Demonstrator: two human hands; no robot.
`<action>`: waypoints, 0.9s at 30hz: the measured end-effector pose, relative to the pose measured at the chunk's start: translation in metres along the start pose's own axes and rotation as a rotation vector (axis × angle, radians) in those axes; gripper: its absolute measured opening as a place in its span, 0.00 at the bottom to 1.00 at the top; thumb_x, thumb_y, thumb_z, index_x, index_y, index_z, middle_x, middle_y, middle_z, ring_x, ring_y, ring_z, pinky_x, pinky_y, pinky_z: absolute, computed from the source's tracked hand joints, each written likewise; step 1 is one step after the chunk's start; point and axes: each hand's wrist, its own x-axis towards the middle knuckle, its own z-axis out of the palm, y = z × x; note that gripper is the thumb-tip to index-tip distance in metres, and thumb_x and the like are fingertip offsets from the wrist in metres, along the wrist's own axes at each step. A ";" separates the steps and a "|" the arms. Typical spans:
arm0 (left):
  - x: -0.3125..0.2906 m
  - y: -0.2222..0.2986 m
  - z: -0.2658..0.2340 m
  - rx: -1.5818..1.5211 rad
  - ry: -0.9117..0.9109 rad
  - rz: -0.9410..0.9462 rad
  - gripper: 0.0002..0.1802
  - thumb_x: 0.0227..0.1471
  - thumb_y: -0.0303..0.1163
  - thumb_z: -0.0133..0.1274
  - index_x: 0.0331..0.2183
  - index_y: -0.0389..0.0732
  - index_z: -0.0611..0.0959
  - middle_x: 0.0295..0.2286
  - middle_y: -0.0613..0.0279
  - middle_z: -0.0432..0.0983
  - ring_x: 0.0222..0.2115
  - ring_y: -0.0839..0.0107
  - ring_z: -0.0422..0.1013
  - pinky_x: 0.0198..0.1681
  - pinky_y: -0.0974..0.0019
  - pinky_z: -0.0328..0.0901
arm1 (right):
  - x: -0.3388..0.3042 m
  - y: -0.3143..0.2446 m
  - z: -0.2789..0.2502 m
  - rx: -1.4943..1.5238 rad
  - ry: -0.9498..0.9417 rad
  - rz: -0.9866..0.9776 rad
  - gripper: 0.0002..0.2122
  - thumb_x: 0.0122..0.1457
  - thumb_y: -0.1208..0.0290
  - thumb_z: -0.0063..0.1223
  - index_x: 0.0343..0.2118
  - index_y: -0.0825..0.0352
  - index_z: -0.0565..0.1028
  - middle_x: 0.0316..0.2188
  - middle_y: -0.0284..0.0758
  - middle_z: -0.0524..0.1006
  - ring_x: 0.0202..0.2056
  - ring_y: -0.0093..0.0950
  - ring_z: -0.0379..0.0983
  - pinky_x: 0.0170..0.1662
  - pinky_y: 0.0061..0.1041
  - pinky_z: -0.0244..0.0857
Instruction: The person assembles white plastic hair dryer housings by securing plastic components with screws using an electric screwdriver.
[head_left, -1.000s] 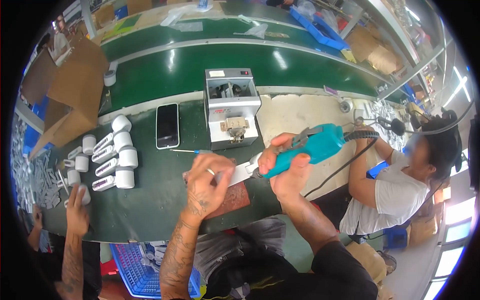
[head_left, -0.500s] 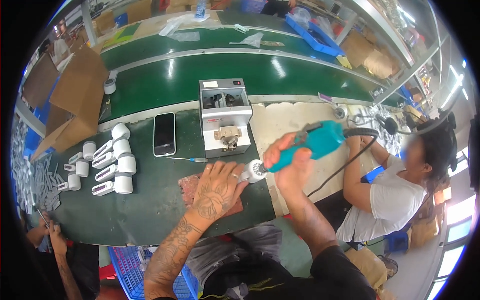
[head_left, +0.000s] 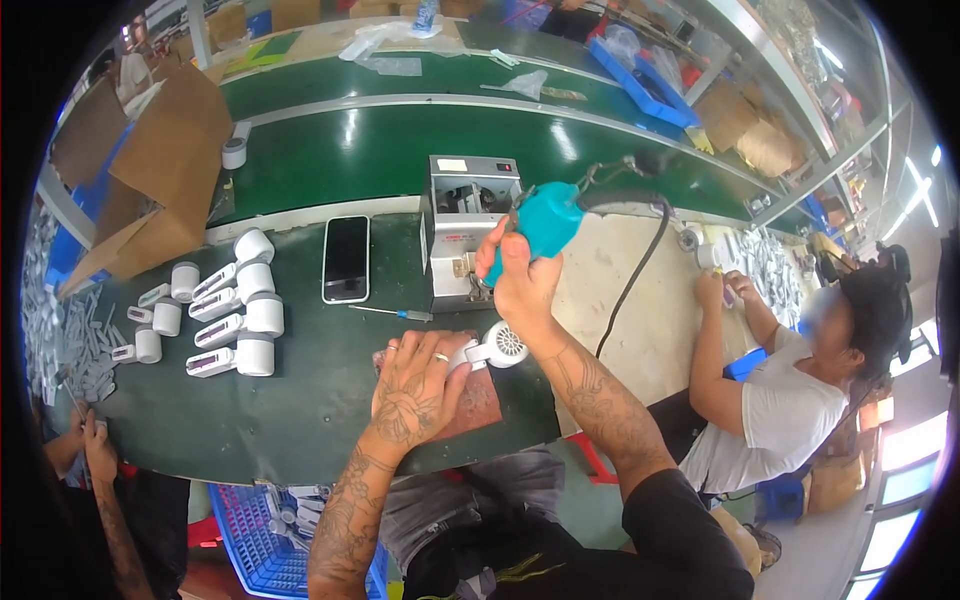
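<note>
Over red pad (head_left: 478, 405) — left grip (head_left: 412, 393) curled on white device (head_left: 484, 353), vented head (head_left: 508, 342) jutting rightward | right grip (head_left: 526, 283) wraps teal tool (head_left: 546, 218)

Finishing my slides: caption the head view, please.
Left grip holds a white device, right grip a teal power tool, at a green workbench.

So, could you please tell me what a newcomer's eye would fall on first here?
Probably the bright teal power tool in the right hand, partly hiding the grey machine near the centre. Next, perhaps, the white device with a round grille at the left hand, and the cluster of white devices further left.
</note>
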 end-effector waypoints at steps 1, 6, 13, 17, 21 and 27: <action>0.001 -0.001 0.000 0.006 -0.003 -0.007 0.20 0.61 0.39 0.52 0.53 0.45 0.80 0.46 0.58 0.74 0.48 0.55 0.67 0.55 0.48 0.61 | 0.001 0.001 0.001 0.003 -0.016 0.027 0.23 0.70 0.48 0.50 0.39 0.71 0.70 0.22 0.33 0.71 0.23 0.24 0.70 0.28 0.26 0.67; 0.000 -0.003 0.001 0.057 0.038 -0.013 0.20 0.61 0.38 0.52 0.53 0.44 0.80 0.45 0.59 0.75 0.46 0.55 0.68 0.53 0.50 0.62 | -0.026 -0.040 0.003 0.172 0.067 0.206 0.20 0.70 0.54 0.53 0.40 0.73 0.73 0.21 0.31 0.73 0.23 0.21 0.71 0.26 0.24 0.63; 0.003 0.002 -0.001 -0.058 0.015 -0.036 0.18 0.59 0.35 0.56 0.50 0.43 0.81 0.46 0.58 0.75 0.48 0.52 0.68 0.56 0.44 0.61 | -0.058 -0.060 -0.002 0.080 -0.022 0.228 0.35 0.62 0.35 0.52 0.43 0.74 0.70 0.21 0.34 0.71 0.21 0.27 0.70 0.28 0.29 0.65; -0.002 -0.002 0.001 0.032 0.049 0.010 0.19 0.59 0.35 0.55 0.52 0.43 0.80 0.44 0.62 0.75 0.45 0.58 0.68 0.51 0.54 0.62 | -0.064 -0.057 0.000 0.082 -0.064 0.251 0.34 0.62 0.35 0.52 0.43 0.73 0.70 0.22 0.34 0.72 0.22 0.27 0.70 0.29 0.28 0.66; -0.001 -0.002 0.002 0.022 0.045 0.007 0.19 0.59 0.36 0.55 0.52 0.43 0.80 0.44 0.62 0.75 0.45 0.58 0.68 0.51 0.54 0.62 | -0.067 -0.051 0.000 0.112 -0.062 0.250 0.34 0.62 0.36 0.52 0.42 0.72 0.70 0.22 0.34 0.72 0.23 0.27 0.70 0.29 0.29 0.65; 0.005 -0.004 0.007 0.035 0.024 0.001 0.20 0.59 0.36 0.56 0.52 0.43 0.80 0.44 0.62 0.75 0.46 0.58 0.68 0.51 0.53 0.62 | -0.072 -0.041 -0.002 0.181 -0.054 0.268 0.30 0.63 0.38 0.54 0.38 0.70 0.68 0.22 0.35 0.71 0.23 0.27 0.70 0.28 0.29 0.65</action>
